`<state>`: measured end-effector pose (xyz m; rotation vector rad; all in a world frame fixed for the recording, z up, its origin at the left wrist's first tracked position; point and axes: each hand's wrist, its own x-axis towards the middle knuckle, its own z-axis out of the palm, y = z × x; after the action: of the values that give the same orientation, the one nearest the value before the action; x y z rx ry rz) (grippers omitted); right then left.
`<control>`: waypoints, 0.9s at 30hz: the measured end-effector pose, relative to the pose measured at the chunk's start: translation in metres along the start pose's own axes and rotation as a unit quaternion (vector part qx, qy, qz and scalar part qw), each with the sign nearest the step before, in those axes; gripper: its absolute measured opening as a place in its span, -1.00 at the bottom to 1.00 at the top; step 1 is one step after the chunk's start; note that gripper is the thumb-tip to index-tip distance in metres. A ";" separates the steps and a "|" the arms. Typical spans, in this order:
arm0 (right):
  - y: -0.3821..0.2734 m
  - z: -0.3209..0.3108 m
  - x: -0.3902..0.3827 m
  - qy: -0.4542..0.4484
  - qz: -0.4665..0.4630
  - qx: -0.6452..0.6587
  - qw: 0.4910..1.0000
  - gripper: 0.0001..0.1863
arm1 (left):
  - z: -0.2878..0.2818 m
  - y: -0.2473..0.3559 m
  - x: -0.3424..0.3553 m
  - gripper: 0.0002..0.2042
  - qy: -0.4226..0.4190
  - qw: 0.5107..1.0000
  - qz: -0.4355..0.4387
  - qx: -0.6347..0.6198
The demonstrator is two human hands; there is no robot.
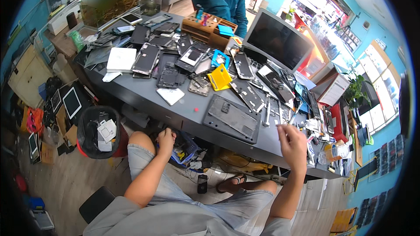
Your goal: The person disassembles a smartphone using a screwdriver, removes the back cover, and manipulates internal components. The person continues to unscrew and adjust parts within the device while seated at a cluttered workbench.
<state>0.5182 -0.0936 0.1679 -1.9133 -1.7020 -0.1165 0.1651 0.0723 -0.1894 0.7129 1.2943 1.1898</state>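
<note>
My left hand (166, 141) is closed, held over my left knee just below the front edge of the grey desk (127, 88). Whatever its curled fingers may hold is hidden. Over the desk's front edge, further right, my right hand (293, 143) is raised with bent fingers drawn in toward the thumb. Anything between those fingertips is too small to make out. Nearest to it are several metal hand tools (267, 112) and a dark tray-like mat (229, 134) carrying a dark phone back panel (229, 114). A small red piece (196, 109) lies left of the mat.
Opened phones (146, 58) and loose parts crowd the desk, with a yellow holder (219, 78), a wooden organizer (205, 28) and a monitor (280, 39). Across sits a person in a dark teal top (238, 6). A bin (98, 124) and a blue basket (187, 148) stand below.
</note>
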 end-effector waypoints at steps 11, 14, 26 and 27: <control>-0.125 0.085 0.113 -0.119 -0.234 -0.042 0.964 -0.64 | -0.004 0.007 0.007 -0.48 0.019 1.000 0.000 0.012; -0.134 0.092 0.146 -0.057 -0.197 -0.090 0.975 -0.67 | -0.002 0.003 0.007 -0.47 0.001 1.000 0.006 0.018; -0.170 0.127 0.215 -0.053 -0.132 -0.104 0.984 -0.55 | -0.001 0.025 -0.003 -0.48 -0.002 0.999 0.022 0.036; -0.166 0.143 0.228 -0.066 -0.076 -0.087 0.991 -0.46 | -0.001 0.026 -0.004 -0.48 -0.002 0.999 0.019 0.040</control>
<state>0.3629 0.1792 0.2046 -1.9498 -1.9846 -0.2074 0.1576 0.0761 -0.1641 0.7994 1.3366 1.1718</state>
